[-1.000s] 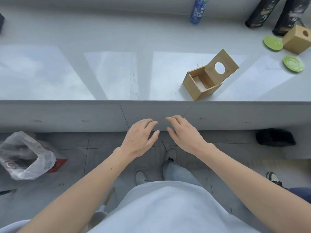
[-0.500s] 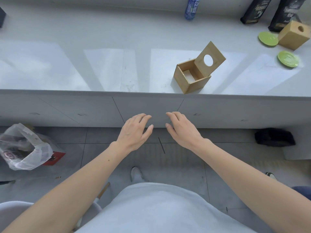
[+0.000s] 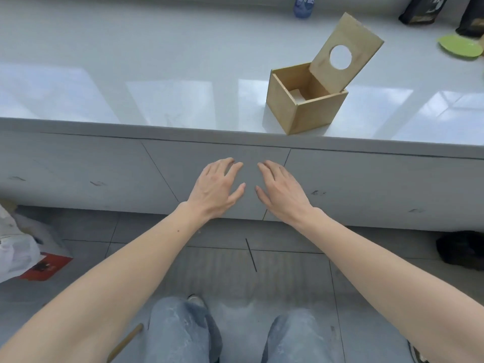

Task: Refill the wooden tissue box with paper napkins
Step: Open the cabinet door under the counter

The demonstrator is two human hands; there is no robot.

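Note:
The wooden tissue box [image 3: 311, 111] stands on the white counter [image 3: 170, 74] close to its front edge, right of centre. Its hinged lid [image 3: 345, 52], with a round hole, is tipped up and back. A bit of white paper [image 3: 297, 95] shows at the bottom inside. My left hand [image 3: 217, 189] and my right hand [image 3: 281, 191] hover side by side, palms down, in front of the grey cabinet face below the counter. Both hold nothing and their fingers are spread. The box is above and to the right of my hands.
A blue bottle [image 3: 303, 5] stands at the counter's back, dark bags [image 3: 424, 9] and a green plate [image 3: 459, 45] at the far right. On the floor lie a white plastic bag [image 3: 15, 244] over a red item at left and a black object [image 3: 461, 252] at right.
The view has closed in on the counter, so the box looks larger and nearer. Both hands stay empty and have risen slightly toward the cabinet front.

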